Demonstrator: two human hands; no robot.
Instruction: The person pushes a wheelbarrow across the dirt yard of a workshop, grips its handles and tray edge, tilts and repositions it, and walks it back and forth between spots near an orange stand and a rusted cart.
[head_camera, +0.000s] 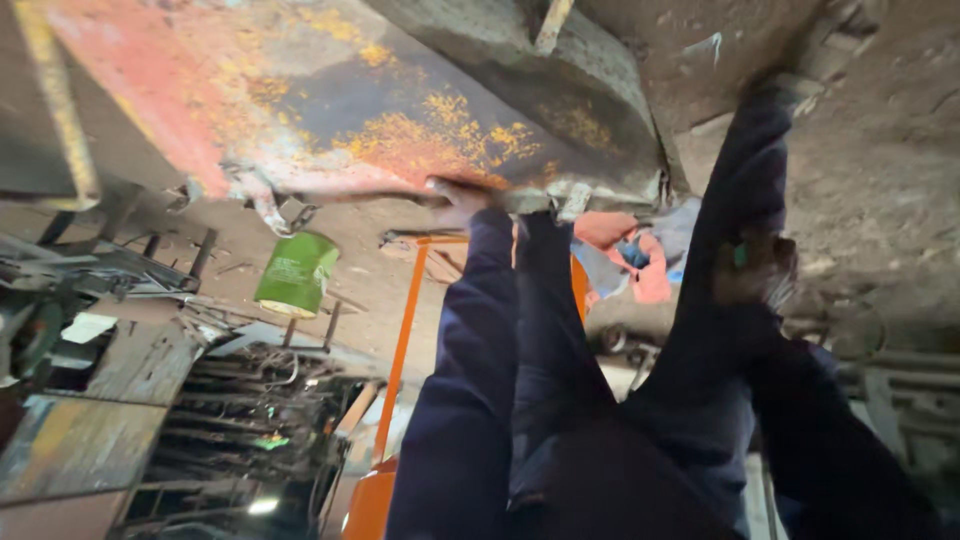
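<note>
A large rusty metal panel (330, 110) with red and yellow paint patches fills the upper left. My left hand (455, 200) reaches out in a dark blue sleeve, and its fingers are curled over the panel's lower edge. My right hand (755, 268) is blurred and lies against my dark blue trouser leg; I cannot make out its fingers or whether it holds anything. My legs run up the middle of the view, and one foot (800, 90) is planted on the dirt ground.
A green tin can (297, 272) lies just below the panel's edge. An orange metal frame (400, 350) stands beside my left arm. Pink and blue rags (630, 255) lie behind my legs. Scrap metal bars (240, 400) are piled at the lower left. Dirt ground (890, 180) spreads on the right.
</note>
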